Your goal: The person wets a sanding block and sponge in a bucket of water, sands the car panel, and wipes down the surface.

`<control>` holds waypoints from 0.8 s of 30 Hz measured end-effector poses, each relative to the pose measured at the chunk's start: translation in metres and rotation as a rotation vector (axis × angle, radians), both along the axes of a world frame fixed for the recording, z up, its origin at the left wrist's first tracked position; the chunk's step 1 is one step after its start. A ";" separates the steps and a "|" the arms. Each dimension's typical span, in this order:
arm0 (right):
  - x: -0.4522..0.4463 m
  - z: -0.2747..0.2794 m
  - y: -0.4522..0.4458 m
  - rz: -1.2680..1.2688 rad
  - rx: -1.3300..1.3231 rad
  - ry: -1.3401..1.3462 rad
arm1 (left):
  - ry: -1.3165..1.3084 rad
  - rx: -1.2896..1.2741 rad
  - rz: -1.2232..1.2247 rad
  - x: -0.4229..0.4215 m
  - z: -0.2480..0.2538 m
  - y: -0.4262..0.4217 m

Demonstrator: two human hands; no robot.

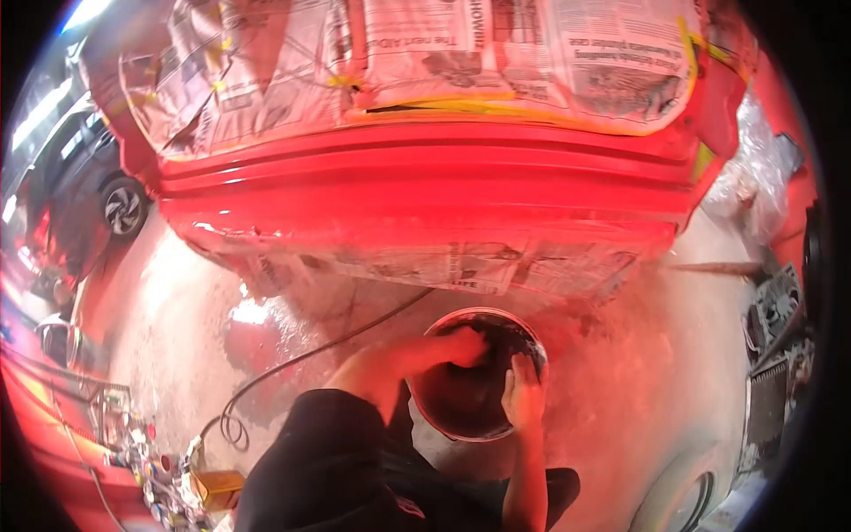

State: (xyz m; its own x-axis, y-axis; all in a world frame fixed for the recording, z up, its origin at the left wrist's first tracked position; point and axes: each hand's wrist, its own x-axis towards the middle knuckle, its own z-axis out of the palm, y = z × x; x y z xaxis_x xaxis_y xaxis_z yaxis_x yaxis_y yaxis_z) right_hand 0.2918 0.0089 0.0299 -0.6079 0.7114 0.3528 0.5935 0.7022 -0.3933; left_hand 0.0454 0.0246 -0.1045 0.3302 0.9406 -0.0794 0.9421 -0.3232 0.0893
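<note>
A round bucket (434,403) with a pale rim and a dark inside stands on the floor in front of my body. My left hand (468,347) reaches over its left side into the opening, fingers curled together; whatever they hold, if anything, is lost in the dark. At the right side of the bucket, my right hand (523,390) lies with its fingers stretched out against the rim and inner wall. What is inside the bucket is too dark to make out.
A red car body panel (425,186), masked with newspaper (425,53) and yellow tape, spans the area ahead. A dark hose (310,355) curls across the floor at left. Cans and a yellow container (217,488) sit lower left; a tyre (683,496) lies lower right.
</note>
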 end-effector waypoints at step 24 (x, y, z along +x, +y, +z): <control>0.004 -0.001 0.000 -0.054 -0.149 0.226 | -0.469 -0.200 -0.176 -0.042 0.156 -0.055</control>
